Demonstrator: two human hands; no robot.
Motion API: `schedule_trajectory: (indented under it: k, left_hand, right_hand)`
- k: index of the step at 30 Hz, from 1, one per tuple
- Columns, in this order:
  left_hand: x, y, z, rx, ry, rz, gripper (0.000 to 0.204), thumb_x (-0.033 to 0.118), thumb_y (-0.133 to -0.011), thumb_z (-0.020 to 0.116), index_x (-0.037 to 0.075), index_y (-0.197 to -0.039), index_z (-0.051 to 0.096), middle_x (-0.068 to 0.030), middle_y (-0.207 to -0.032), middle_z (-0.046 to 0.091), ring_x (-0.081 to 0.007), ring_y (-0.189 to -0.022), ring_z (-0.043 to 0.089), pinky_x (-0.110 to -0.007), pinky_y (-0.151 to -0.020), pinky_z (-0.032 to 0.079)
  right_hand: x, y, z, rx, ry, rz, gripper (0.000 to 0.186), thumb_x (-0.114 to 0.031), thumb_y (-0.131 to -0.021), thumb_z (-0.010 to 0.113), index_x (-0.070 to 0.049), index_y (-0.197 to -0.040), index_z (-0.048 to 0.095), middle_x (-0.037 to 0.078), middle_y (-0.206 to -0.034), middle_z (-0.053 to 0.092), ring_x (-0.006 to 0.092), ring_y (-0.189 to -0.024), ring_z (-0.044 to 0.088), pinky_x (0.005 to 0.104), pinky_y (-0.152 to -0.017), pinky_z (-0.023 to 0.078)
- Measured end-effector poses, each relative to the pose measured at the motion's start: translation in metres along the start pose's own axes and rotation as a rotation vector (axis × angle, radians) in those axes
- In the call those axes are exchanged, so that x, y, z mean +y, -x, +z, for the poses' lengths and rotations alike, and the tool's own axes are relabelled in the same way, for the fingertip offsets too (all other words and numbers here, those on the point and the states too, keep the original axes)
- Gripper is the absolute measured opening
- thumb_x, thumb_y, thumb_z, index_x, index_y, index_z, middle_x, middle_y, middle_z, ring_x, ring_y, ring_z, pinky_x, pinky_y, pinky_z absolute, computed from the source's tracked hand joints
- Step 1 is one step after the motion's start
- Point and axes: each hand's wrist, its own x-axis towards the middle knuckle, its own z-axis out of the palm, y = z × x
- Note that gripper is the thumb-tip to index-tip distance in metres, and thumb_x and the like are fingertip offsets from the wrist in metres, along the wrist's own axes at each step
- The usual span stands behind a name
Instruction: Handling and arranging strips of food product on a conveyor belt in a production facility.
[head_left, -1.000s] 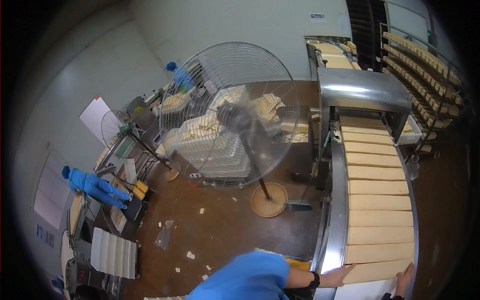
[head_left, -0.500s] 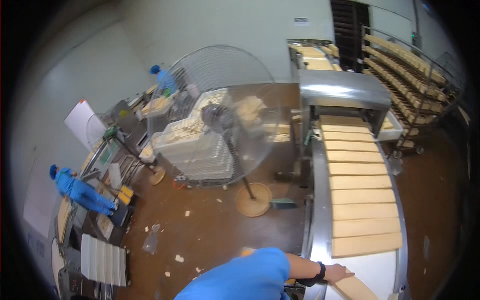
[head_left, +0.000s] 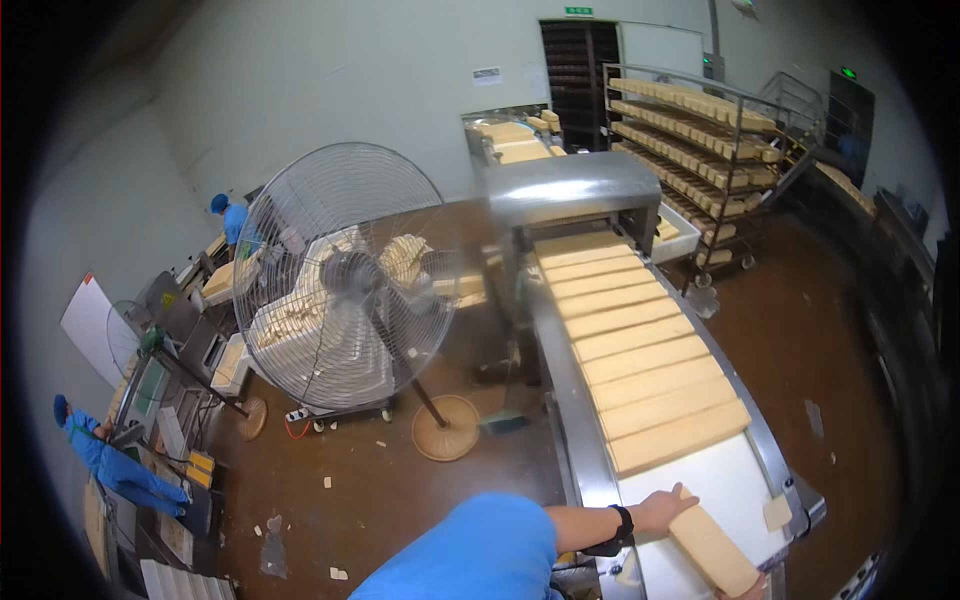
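My left hand [head_left: 662,510], with a dark band on its wrist, grips the far left end of a long pale yellow slab, bread or cake by its look [head_left: 712,548]. At the slab's near right end, fingers of my right hand [head_left: 754,588] are closed on it; the rest of that hand lies outside the picture. The slab is held slantwise over the white conveyor belt [head_left: 655,487]. Farther along the belt lies a row of several similar slabs [head_left: 665,390], set crosswise close together. A small pale piece [head_left: 777,513] rests near the belt's right edge.
A metal hood [head_left: 570,185] spans the conveyor. Beyond it at right stands a loaded rack [head_left: 700,150]. Left of the conveyor are a large caged fan [head_left: 345,275] and stacked white crates [head_left: 335,355]. Two co-workers in blue [head_left: 125,465] stand farther left. Scraps lie on the brown floor.
The view has turned to the right, so the scene sits farther left. More of the held slab shows, and fingers of my right hand have come into view at its near end.
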Motion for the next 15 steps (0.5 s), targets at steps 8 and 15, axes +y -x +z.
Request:
schedule_trajectory:
  k: [8, 15]
  left_hand:
    - [0.101, -0.010, -0.014, 0.044, 0.070, -0.023, 0.055, 0.029, -0.074, 0.069, 0.008, -0.121, 0.050, -0.0176, -0.108, 0.061, -0.0307, -0.098, 0.060, -0.041, -0.082, 0.049]
    - [0.241, -0.062, 0.042, 0.038, -0.131, 0.311, 0.082, 0.018, -0.057, 0.082, 0.016, -0.128, 0.040, -0.0165, -0.114, 0.049, -0.0374, -0.099, 0.056, -0.043, -0.082, 0.049]
  right_hand:
    - [-0.125, 0.083, -0.171, 0.370, -0.320, 0.090, 0.078, -0.029, -0.058, 0.081, -0.003, -0.123, 0.046, 0.016, -0.120, 0.049, 0.0323, -0.114, 0.046, 0.0382, -0.098, 0.037]
    - [-0.001, 0.144, -0.248, 0.468, -0.411, 0.396, 0.085, -0.036, -0.058, 0.081, -0.009, -0.130, 0.043, 0.019, -0.123, 0.048, 0.0331, -0.117, 0.044, 0.0392, -0.097, 0.038]
